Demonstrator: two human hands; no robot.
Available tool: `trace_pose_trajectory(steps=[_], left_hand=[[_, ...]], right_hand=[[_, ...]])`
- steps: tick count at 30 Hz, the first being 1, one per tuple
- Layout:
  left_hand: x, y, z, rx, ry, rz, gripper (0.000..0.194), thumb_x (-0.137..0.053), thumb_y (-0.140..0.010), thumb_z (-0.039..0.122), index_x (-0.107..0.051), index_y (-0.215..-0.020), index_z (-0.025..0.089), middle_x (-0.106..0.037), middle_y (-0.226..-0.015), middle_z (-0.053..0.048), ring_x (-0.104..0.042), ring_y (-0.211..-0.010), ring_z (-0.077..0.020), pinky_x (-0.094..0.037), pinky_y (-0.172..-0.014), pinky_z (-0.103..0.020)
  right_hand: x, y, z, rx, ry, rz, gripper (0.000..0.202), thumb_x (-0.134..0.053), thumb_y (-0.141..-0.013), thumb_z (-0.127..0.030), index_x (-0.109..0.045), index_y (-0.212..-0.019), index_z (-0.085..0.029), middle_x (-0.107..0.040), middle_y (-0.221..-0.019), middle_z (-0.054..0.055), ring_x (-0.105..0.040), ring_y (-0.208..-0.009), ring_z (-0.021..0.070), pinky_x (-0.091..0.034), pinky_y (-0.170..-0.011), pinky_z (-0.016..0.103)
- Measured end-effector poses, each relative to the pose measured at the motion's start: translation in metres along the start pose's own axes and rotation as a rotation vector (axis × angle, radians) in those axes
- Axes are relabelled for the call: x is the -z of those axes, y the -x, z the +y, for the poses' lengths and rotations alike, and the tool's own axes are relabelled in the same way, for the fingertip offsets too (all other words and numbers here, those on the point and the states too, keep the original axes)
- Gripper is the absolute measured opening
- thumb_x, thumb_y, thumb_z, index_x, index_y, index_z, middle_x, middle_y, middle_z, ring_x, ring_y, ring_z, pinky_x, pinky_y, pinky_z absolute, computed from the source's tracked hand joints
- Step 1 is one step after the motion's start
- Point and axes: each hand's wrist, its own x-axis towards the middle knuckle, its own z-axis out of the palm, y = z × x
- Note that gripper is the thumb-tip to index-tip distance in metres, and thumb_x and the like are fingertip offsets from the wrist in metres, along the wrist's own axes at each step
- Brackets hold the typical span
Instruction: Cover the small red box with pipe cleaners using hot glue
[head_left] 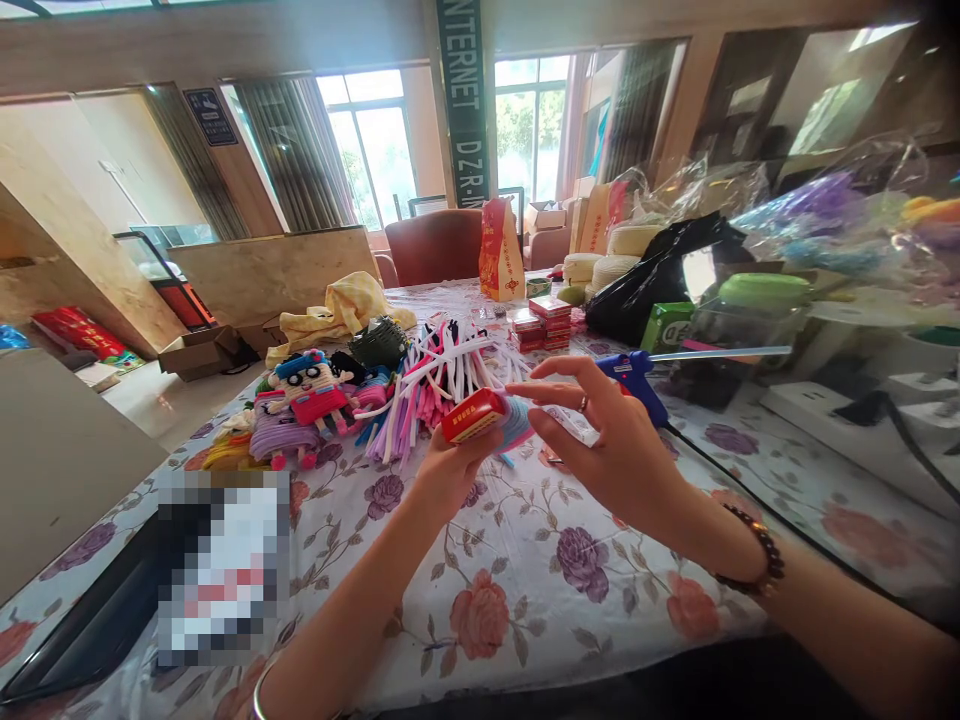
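My left hand (451,478) is closed around a small red box (471,416) with gold lettering, holding it above the table. Light blue and pink fuzzy pipe cleaners (516,422) cover the box's far end. My right hand (626,455) has its fingers spread, with the fingertips at that covered end; whether they touch it I cannot tell. Behind the box lies a heap of loose pipe cleaners (431,385) in white, pink and purple. A blue glue gun (637,380) with a clear glue stick lies just beyond my right hand.
Finished fuzzy dolls (311,395) lie at the left by a yellow checked cloth (341,310). Small red boxes (547,318) are stacked farther back, near a red and gold bag (501,255). A black plastic bag (660,275) stands at the right. The glue gun's cord (739,490) runs rightward.
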Motion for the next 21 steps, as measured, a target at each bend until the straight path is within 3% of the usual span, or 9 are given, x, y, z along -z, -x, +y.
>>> trace_pose_trajectory(steps=[3, 9, 14, 21], left_hand=[[-0.001, 0.001, 0.000, -0.017, 0.000, 0.006, 0.039, -0.088, -0.042, 0.021, -0.073, -0.078, 0.023, -0.073, -0.077, 0.002, -0.067, -0.075, -0.0154, -0.052, -0.073, -0.026], [-0.002, 0.001, 0.000, -0.047, 0.024, 0.012, 0.038, -0.087, -0.045, 0.016, -0.073, -0.079, 0.023, -0.074, -0.077, 0.002, -0.069, -0.077, -0.0169, -0.052, -0.075, -0.026], [-0.003, 0.000, -0.001, -0.085, 0.072, -0.001, 0.035, -0.084, -0.049, 0.010, -0.072, -0.080, 0.019, -0.074, -0.076, 0.000, -0.070, -0.075, -0.0166, -0.054, -0.071, -0.024], [-0.003, 0.001, -0.001, -0.103, 0.081, -0.004, 0.035, -0.081, -0.051, 0.006, -0.073, -0.083, 0.019, -0.074, -0.080, 0.000, -0.070, -0.078, -0.0163, -0.054, -0.076, -0.024]], right_hand=[[-0.003, 0.001, 0.000, -0.030, -0.044, 0.011, 0.026, -0.052, -0.086, -0.026, -0.046, -0.110, -0.026, -0.072, -0.108, 0.003, -0.070, -0.063, 0.0150, -0.053, -0.061, 0.032], [-0.007, 0.002, -0.003, 0.024, -0.039, 0.060, 0.021, -0.052, -0.085, -0.020, -0.047, -0.105, -0.025, -0.070, -0.112, 0.004, -0.069, -0.100, 0.0217, -0.053, -0.067, 0.030], [-0.012, 0.005, -0.003, 0.087, 0.021, 0.111, 0.026, -0.052, -0.083, -0.015, -0.046, -0.106, -0.024, -0.073, -0.106, 0.004, -0.069, -0.101, 0.0213, -0.053, -0.072, 0.029], [-0.015, 0.007, -0.002, 0.094, 0.050, 0.128, 0.029, -0.053, -0.081, -0.013, -0.044, -0.107, -0.025, -0.073, -0.106, 0.003, -0.070, -0.098, 0.0194, -0.050, -0.059, 0.024]])
